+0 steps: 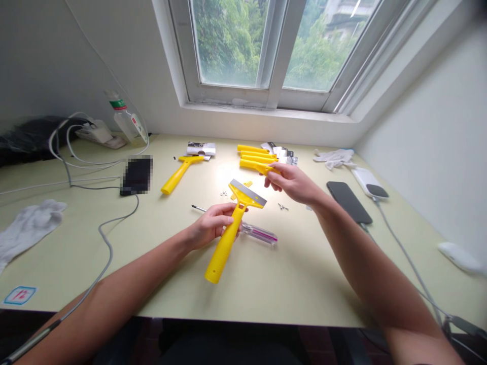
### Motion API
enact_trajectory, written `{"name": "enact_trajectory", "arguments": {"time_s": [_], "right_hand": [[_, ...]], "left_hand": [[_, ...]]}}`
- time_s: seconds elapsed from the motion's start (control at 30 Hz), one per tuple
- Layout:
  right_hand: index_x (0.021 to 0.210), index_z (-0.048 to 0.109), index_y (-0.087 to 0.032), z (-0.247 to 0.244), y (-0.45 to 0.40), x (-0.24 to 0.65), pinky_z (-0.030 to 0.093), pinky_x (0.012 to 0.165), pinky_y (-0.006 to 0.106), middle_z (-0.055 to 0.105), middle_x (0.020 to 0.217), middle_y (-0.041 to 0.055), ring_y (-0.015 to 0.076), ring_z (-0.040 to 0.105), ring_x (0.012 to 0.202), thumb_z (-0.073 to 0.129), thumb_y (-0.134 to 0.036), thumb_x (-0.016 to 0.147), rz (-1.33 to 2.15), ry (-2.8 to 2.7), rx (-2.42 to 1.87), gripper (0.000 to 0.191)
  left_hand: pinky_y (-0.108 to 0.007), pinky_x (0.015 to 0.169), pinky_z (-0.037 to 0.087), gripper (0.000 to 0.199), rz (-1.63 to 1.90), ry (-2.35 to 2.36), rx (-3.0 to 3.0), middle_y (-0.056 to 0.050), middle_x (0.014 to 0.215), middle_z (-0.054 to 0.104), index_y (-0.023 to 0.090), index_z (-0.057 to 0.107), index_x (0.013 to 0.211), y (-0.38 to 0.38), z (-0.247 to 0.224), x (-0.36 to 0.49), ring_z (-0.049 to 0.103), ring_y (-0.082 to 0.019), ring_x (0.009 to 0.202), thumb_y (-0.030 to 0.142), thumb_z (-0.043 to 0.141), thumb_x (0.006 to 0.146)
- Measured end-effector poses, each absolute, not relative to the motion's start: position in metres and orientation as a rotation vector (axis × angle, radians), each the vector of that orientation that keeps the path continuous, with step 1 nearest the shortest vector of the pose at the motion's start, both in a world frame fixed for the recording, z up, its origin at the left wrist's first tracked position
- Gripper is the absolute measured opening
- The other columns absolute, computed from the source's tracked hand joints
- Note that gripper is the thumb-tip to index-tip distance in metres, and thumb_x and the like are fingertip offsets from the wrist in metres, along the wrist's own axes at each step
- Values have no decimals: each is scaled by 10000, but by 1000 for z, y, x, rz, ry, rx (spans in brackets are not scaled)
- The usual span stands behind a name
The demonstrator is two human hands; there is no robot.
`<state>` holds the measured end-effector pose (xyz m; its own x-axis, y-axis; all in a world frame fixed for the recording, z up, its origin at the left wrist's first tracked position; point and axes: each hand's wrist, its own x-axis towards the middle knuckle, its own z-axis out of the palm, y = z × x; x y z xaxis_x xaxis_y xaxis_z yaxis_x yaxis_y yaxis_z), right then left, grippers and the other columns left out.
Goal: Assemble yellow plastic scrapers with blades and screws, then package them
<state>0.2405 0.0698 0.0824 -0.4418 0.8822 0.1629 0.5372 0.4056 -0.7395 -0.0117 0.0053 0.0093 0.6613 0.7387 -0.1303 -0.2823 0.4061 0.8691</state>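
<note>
My left hand (213,223) is closed around the neck of a yellow scraper (224,246), whose wide head carries a flat metal blade (249,192). Below that scraper, a screwdriver (261,234) with a clear and purple handle lies on the table, its shaft partly hidden by my left hand. At the back, my right hand (283,178) pinches the head end of another yellow scraper (253,165), the nearest in a row of several yellow handles (253,150). A flat yellow piece (247,184) lies behind the held blade. Small screws rest in two groups (223,193) (283,207).
Another yellow scraper (178,175) lies back left beside a small box (201,148). White gloves (34,223) lie at left, more gloves (334,157) at back right. A phone (349,202), a power bank (369,181), a bottle (129,124) and loose cables flank the work area.
</note>
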Motion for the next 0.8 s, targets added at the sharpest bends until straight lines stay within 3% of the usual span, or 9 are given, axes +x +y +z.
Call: {"name": "enact_trajectory", "arguments": {"time_s": [0.13, 0.27, 0.33, 0.47, 0.57, 0.7, 0.73, 0.8], "right_hand": [[884, 716, -219, 89, 72, 255, 459, 704, 321, 654, 935, 76, 194, 599, 806, 556, -417, 890, 359, -2159, -1267, 255], [737, 695, -227, 97, 70, 266, 336, 526, 279, 511, 556, -11, 118, 439, 503, 549, -476, 892, 291, -2246, -1449, 328], [761, 698, -220, 97, 71, 269, 302, 484, 271, 469, 507, -27, 105, 395, 461, 558, -483, 880, 363, -2212, -1488, 321], [994, 712, -207, 94, 73, 271, 424, 504, 271, 643, 710, 23, 136, 570, 563, 582, -386, 841, 750, -2076, -1350, 269], [1137, 697, -226, 96, 73, 271, 483, 587, 291, 680, 786, 31, 155, 620, 680, 555, -298, 842, 967, -2116, -1179, 335], [1040, 734, -218, 99, 70, 269, 507, 673, 292, 691, 904, 46, 154, 622, 780, 601, -362, 861, 1003, -2027, -1075, 266], [1078, 715, -227, 99, 70, 269, 515, 670, 289, 685, 931, 45, 157, 627, 794, 632, -375, 846, 1005, -1965, -1069, 288], [1296, 582, -283, 99, 69, 268, 531, 637, 286, 662, 962, 33, 152, 631, 766, 700, -366, 802, 1043, -1891, -1052, 514]], "left_hand": [[-305, 684, 492, 437, 684, 554, 940, -93, 857, 634, 137, 624, 1193, 5, 8, -12, 602, -196, 770, 260, 658, 775], [-307, 682, 491, 443, 683, 556, 931, -95, 858, 639, 138, 625, 1198, 5, 7, -12, 605, -196, 767, 262, 660, 774], [-304, 675, 490, 447, 686, 555, 926, -97, 860, 638, 138, 624, 1202, 5, 7, -12, 605, -197, 771, 258, 661, 773], [-300, 667, 490, 445, 685, 554, 928, -96, 865, 634, 141, 625, 1200, 6, 6, -12, 605, -195, 769, 259, 665, 774], [-300, 667, 490, 435, 684, 554, 935, -94, 867, 635, 147, 628, 1190, 6, 5, -12, 605, -194, 767, 265, 669, 774], [-303, 672, 494, 456, 680, 567, 933, -93, 862, 634, 141, 624, 1194, 5, 5, -11, 601, -195, 771, 273, 682, 761], [-303, 673, 495, 460, 679, 569, 933, -93, 863, 633, 140, 622, 1194, 5, 5, -11, 600, -194, 772, 273, 684, 758], [-302, 673, 497, 462, 677, 574, 937, -91, 865, 631, 140, 621, 1191, 4, 5, -11, 596, -192, 774, 273, 688, 753]]}}
